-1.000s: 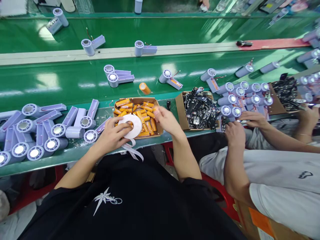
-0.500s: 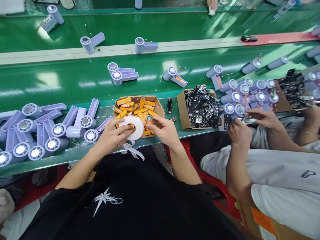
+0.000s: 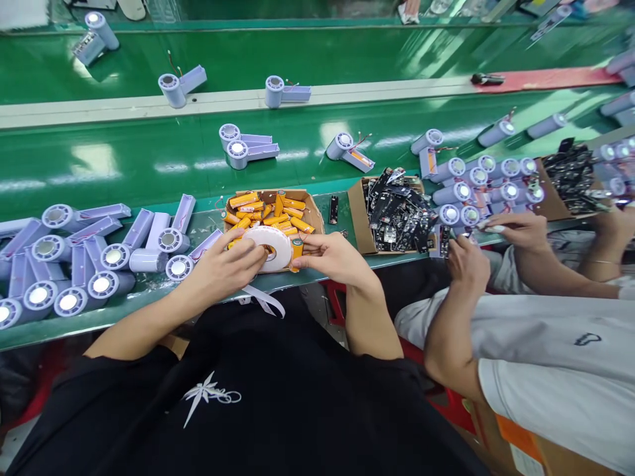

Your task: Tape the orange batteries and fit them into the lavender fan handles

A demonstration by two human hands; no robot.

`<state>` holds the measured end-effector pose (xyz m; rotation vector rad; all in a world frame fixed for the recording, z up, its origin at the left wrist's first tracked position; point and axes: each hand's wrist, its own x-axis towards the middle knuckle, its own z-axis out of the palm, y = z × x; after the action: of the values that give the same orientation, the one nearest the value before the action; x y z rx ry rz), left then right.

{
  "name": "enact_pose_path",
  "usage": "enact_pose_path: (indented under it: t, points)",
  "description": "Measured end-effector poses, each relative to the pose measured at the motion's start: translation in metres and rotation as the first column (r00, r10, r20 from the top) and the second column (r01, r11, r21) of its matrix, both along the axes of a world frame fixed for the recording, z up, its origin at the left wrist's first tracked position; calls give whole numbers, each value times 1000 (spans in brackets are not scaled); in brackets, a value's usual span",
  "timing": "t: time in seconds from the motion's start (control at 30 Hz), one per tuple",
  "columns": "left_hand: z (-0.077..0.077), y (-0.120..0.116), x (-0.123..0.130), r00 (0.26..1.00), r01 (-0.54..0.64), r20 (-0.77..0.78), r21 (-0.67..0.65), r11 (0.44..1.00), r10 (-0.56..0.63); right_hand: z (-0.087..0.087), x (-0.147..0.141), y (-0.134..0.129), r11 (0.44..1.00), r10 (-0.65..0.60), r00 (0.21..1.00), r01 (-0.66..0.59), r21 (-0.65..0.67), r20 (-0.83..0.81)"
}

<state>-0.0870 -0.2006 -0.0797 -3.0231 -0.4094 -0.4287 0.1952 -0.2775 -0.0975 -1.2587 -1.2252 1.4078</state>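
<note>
A roll of white tape [image 3: 278, 243] is gripped in my left hand [image 3: 225, 264], whose fingers reach into its core. From the roll a loose strip [image 3: 266, 301] of white tape or backing hangs over my shirt. My right hand [image 3: 337, 256] pinches an orange cylindrical battery [image 3: 297, 251] upright against the roll's right edge. Both hands are over the near side of a cardboard box [image 3: 312, 210] that holds many more orange batteries [image 3: 280, 210]. The roll hides part of the box's contents.
Purple fan housings [image 3: 116, 256] crowd the bench at left, and several lie on the green conveyor [image 3: 149, 158]. To the right stands a cardboard box [image 3: 360, 218] of black circuit boards. Beside me a co-worker's hands [image 3: 469, 261] handle a housing. A single black board [image 3: 334, 209] lies between the boxes.
The tape roll has moved slightly right and turned flatter. The battery in my right hand has come down against its edge. Two paired housings on the conveyor have shifted slightly right.
</note>
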Motion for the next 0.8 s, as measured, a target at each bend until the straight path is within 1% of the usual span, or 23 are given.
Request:
enact_pose_path:
  t: [0.1, 0.17, 0.2, 0.27, 0.33, 0.37, 0.4, 0.43, 0.47, 0.5, 0.53, 0.57, 0.6, 0.63, 0.7, 0.73, 0.77, 0.8]
  points:
    - [3, 1, 8, 999, 12, -32, -36, 999, -14, -9, 1, 3, 994, -111, 994, 111, 6, 4]
    - [0, 2, 12, 1000, -3, -4, -81, 997, 3, -17, -7, 5, 977, -214, 973, 215, 0, -83]
    - [-3, 1, 13, 999, -21, 30, -99, 995, 24, -22, -14, 5, 958, -284, 947, 287, -1, -150]
    - [-12, -3, 15, 990, -80, 110, -122, 989, 94, -30, -27, 6, 899, -422, 862, 437, -11, -281]
    - [-22, -14, 17, 973, -129, 172, -137, 982, 152, -37, -33, 8, 845, -508, 785, 533, -30, -354]
    - [-26, -21, 19, 971, -111, 195, -144, 983, 138, -40, -31, 10, 824, -537, 761, 566, -33, -365]
    - [-30, -30, 21, 974, -52, 212, -150, 987, 84, -42, -25, 12, 797, -568, 737, 604, -21, -366]
    - [-33, -39, 22, 976, 35, 217, -158, 987, 0, -44, -15, 15, 753, -610, 701, 658, 6, -369]
    - [-35, -45, 24, 973, 126, 213, -170, 977, -88, -46, -3, 19, 693, -655, 654, 720, 45, -379]
    - [-36, -49, 26, 967, 193, 201, -187, 963, -154, -48, 10, 23, 625, -692, 601, 776, 84, -401]
    - [-36, -48, 28, 968, 213, 180, -208, 955, -177, -50, 21, 28, 570, -711, 559, 813, 114, -427]
    - [-36, -42, 29, 977, 182, 151, -230, 956, -150, -53, 28, 31, 546, -713, 540, 828, 130, -447]
    - [-34, -31, 31, 988, 126, 115, -250, 960, -100, -56, 32, 33, 555, -702, 548, 821, 133, -455]
    - [-31, -15, 33, 995, 77, 76, -273, 959, -58, -59, 31, 34, 587, -685, 573, 800, 125, -450]
    - [-23, 28, 39, 999, 41, -1, -335, 941, -44, -68, 20, 33, 663, -653, 634, 743, 92, -414]
    - [-18, 53, 45, 998, 33, -36, -367, 929, -50, -72, 12, 32, 685, -647, 653, 725, 75, -393]
    - [-13, 78, 52, 997, 6, -66, -390, 921, -35, -76, 4, 31, 691, -651, 658, 720, 62, -379]
    - [-10, 104, 61, 995, -57, -96, -397, 916, 20, -80, -3, 30, 683, -661, 651, 728, 58, -373]
